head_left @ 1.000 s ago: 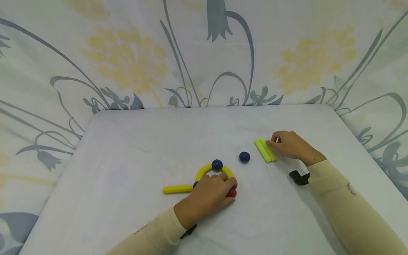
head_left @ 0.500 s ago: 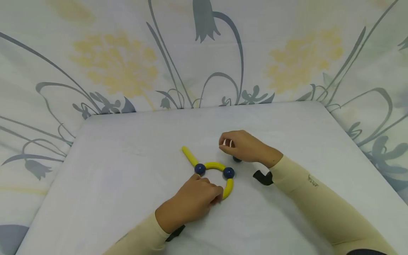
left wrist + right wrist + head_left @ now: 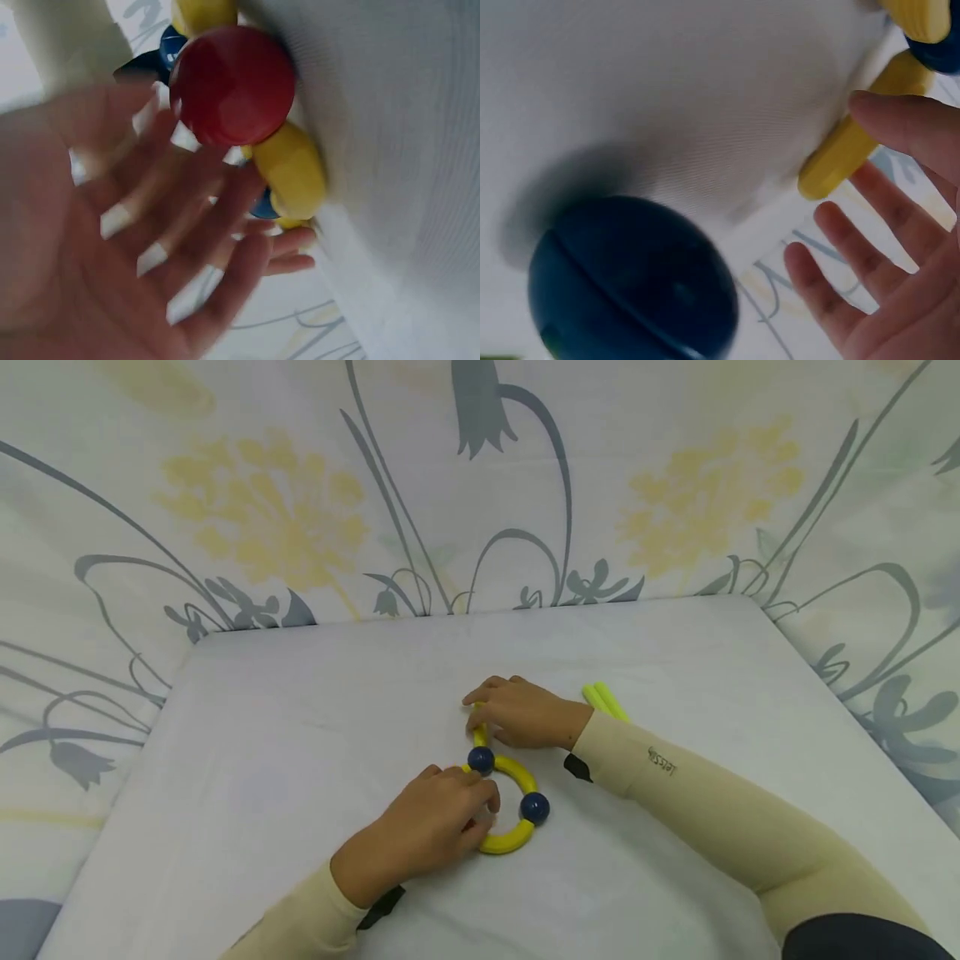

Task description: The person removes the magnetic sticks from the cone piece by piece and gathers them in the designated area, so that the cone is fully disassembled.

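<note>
On the white table lies a ring of yellow curved rods point(image 3: 517, 772) joined by balls, including a dark blue ball point(image 3: 535, 808) at its right. A red ball point(image 3: 232, 86) shows in the left wrist view; from the head, my left hand point(image 3: 420, 818) hides it. That hand lies over the ring's left side, fingers loosely spread beside the red ball. A straight yellow rod point(image 3: 840, 154) points away from the ring, attached at another blue ball point(image 3: 481, 760). My right hand point(image 3: 525, 710) pinches this rod between thumb and index finger, its other fingers spread.
Two lime-yellow rods point(image 3: 607, 700) lie side by side beyond the right forearm, which partly covers them. A loose dark blue ball point(image 3: 634, 277) sits close to the right wrist, hidden in the head view. A flower-printed cloth point(image 3: 300, 510) rises behind the table.
The ring has turned clockwise under my left hand, swinging the straight rod from the left to the far side. My right hand has moved left from the lime-yellow rods to the straight rod.
</note>
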A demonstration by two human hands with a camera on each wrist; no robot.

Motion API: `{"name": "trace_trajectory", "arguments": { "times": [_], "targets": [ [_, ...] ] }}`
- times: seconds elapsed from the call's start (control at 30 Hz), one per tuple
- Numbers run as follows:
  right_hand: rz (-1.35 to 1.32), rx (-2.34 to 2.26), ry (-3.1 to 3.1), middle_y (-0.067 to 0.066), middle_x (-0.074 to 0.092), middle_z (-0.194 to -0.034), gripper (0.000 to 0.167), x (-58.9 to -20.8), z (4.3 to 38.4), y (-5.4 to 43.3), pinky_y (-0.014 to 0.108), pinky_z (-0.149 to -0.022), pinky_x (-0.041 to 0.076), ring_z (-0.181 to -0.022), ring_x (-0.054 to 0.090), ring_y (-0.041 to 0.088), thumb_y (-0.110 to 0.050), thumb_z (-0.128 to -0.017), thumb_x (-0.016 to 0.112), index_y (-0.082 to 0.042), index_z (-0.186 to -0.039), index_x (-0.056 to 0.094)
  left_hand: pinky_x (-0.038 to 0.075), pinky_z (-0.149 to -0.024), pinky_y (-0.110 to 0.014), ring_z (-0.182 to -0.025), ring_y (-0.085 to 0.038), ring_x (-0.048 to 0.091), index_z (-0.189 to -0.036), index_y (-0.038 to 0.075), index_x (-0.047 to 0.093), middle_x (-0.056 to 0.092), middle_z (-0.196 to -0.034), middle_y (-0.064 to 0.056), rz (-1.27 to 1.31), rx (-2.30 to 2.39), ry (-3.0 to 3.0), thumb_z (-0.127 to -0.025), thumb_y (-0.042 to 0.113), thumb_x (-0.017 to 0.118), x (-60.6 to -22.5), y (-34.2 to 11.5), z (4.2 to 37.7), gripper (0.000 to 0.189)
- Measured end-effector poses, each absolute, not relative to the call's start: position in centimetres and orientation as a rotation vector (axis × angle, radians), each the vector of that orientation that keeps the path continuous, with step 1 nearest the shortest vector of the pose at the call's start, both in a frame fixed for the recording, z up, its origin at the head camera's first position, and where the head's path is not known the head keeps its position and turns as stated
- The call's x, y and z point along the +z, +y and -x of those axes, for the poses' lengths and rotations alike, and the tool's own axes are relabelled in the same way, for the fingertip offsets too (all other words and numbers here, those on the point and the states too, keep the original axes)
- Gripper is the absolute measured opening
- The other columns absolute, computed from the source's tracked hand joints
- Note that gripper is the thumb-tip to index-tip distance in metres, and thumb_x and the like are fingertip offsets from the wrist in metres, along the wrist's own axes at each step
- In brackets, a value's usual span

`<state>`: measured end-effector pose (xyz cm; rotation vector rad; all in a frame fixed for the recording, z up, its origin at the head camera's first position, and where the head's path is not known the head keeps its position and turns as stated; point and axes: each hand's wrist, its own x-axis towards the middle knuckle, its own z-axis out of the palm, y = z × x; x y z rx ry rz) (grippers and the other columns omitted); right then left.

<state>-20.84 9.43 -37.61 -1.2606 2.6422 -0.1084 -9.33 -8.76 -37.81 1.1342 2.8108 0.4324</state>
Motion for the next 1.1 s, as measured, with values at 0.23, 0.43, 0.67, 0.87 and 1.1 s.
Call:
{"name": "trace_trajectory", "arguments": {
  "times": [0.23, 0.43, 0.67, 0.87, 1.1],
  "targets": [
    [1.299, -0.135, 2.63, 0.001, 0.069, -0.124, 0.02, -37.9, 21.3, 10.0, 0.043, -0.1, 0.048, -0.122, 0.057, 0.023, -0.006, -0.092, 0.069, -0.018, -0.107, 0.076, 0.056, -0.071, -0.029, -0.079, -0.016, 0.063, -0.111, 0.01, 0.07, 0.068, -0.099, -0.006, -0.683, 0.47, 3.032, -0.089, 0.03, 0.077, -38.1, -7.9, 10.9, 0.03],
    [1.293, -0.214, 2.604, 0.001, 0.071, -0.119, 0.019, -37.8, 21.4, 10.5, 0.042, -0.1, 0.048, -0.121, 0.06, 0.022, -0.006, -0.091, 0.07, -0.016, -0.106, 0.076, 0.042, -0.054, -0.025, -0.064, -0.016, 0.053, -0.107, 0.009, 0.072, 0.061, -0.077, -0.001, -0.526, 0.552, 2.883, -0.089, 0.044, 0.074, -38.5, -7.2, 12.9, 0.039],
    [1.351, -0.061, 2.599, -0.002, 0.074, -0.105, 0.016, -37.3, 21.3, 10.3, 0.039, -0.093, 0.05, -0.105, 0.062, 0.02, -0.016, -0.09, 0.075, -0.018, -0.106, 0.077, 0.036, -0.053, -0.024, -0.063, -0.014, 0.05, -0.097, 0.01, 0.077, 0.058, -0.07, 0.002, -0.513, 0.65, 2.851, -0.087, 0.04, 0.076, -38.7, -7.4, 13.5, 0.031],
    [1.38, 0.191, 2.666, -0.003, 0.075, -0.096, 0.015, -36.8, 22.1, 10.4, 0.035, -0.083, 0.053, -0.09, 0.064, 0.017, -0.027, -0.09, 0.076, -0.018, -0.102, 0.077, 0.041, -0.057, -0.025, -0.066, -0.014, 0.052, -0.096, 0.009, 0.079, 0.062, -0.073, 0.002, -0.496, 0.665, 2.828, -0.087, 0.038, 0.078, -38.6, -7.4, 13.6, 0.03],
    [1.003, -0.167, 2.937, 0.002, 0.073, -0.098, 0.019, -34.4, 24.4, 13.4, 0.035, -0.079, 0.055, -0.084, 0.064, 0.017, -0.025, -0.091, 0.075, -0.012, -0.105, 0.072, 0.045, -0.063, -0.026, -0.07, -0.015, 0.054, -0.098, 0.01, 0.078, 0.065, -0.079, 0.002, -0.462, 0.624, 2.818, -0.086, 0.039, 0.078, -38.6, -7.2, 13.6, 0.032]
  ]
}}
